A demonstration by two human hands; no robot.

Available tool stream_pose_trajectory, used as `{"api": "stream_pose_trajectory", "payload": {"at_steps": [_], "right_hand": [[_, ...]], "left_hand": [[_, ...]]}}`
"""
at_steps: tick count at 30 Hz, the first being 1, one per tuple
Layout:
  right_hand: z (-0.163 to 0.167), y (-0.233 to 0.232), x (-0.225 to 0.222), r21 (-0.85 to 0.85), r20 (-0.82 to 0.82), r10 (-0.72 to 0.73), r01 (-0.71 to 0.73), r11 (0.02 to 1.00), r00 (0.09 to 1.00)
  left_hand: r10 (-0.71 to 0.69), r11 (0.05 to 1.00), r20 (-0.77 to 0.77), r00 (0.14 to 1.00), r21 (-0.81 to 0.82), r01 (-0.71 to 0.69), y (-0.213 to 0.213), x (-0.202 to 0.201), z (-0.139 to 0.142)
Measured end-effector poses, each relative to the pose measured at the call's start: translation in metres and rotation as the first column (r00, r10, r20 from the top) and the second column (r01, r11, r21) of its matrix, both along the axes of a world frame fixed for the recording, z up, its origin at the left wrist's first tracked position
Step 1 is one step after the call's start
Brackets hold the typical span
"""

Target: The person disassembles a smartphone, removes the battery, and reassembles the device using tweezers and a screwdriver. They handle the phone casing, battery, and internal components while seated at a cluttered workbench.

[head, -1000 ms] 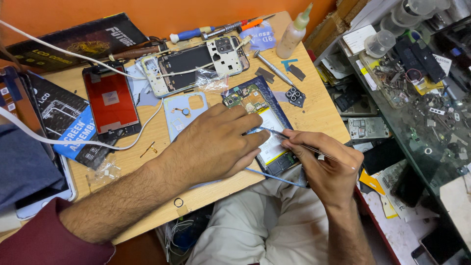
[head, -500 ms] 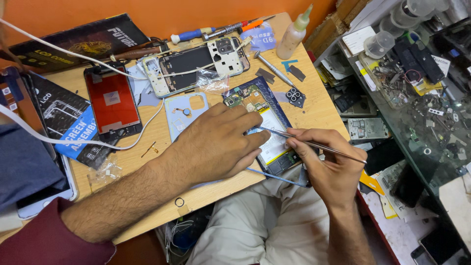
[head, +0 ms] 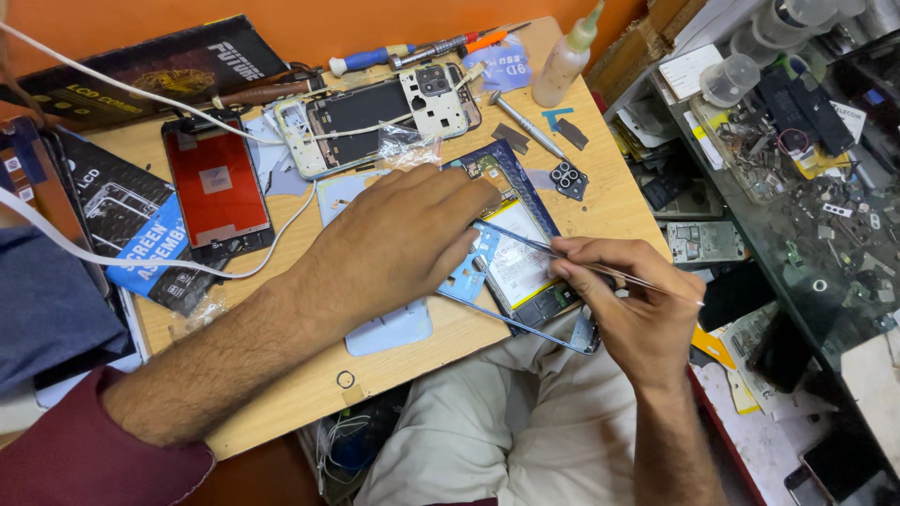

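My left hand [head: 403, 234] pins the light, fragile phone [head: 511, 248] by its frame; right hand [head: 637, 300] pinches thin tweezers [head: 562, 255]

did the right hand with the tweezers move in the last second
Yes. The right hand slid slightly toward the table's near edge, away from the glue bottle, while the tweezers swung so their tip now reaches farther left over the opened phone.

I see a blue phone frame [head: 487, 272], silver tweezers [head: 562, 258], a red screen [head: 217, 185], an orange wall [head: 309, 23], and a tan wooden table [head: 281, 356].
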State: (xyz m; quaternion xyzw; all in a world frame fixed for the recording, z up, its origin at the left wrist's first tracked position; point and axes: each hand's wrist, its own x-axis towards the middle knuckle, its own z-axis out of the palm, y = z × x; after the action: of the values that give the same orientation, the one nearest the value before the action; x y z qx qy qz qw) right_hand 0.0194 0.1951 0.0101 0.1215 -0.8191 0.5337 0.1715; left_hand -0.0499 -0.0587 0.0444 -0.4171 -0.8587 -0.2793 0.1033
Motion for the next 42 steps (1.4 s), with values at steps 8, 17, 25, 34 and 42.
{"api": "stream_pose_trajectory", "payload": {"at_steps": [8, 17, 25, 34, 42], "right_hand": [[0.005, -0.001, -0.004, -0.158, 0.027, 0.060, -0.055, 0.986, 0.998], [0.019, -0.018, -0.008, -0.010, 0.058, 0.073, -0.073, 0.997, 0.996], [0.023, -0.030, -0.020, -0.021, 0.114, 0.138, -0.136, 0.990, 0.984], [0.018, -0.033, -0.022, -0.009, 0.110, 0.135, -0.135, 0.991, 0.985], [0.018, -0.034, -0.020, 0.054, 0.066, 0.140, -0.144, 0.988, 0.988]], "left_hand": [[0.043, 0.994, 0.079, 0.996, 0.094, -0.050, 0.000, -0.001, -0.009], [0.025, 0.984, 0.134, 0.991, 0.169, -0.048, -0.002, -0.003, -0.016], [0.018, 0.980, 0.126, 0.992, 0.193, -0.042, -0.003, -0.003, -0.018], [0.036, 0.982, 0.156, 0.987, 0.176, -0.064, -0.004, -0.002, -0.017], [0.035, 0.985, 0.177, 0.984, 0.163, -0.064, -0.003, -0.002, -0.016]]}}
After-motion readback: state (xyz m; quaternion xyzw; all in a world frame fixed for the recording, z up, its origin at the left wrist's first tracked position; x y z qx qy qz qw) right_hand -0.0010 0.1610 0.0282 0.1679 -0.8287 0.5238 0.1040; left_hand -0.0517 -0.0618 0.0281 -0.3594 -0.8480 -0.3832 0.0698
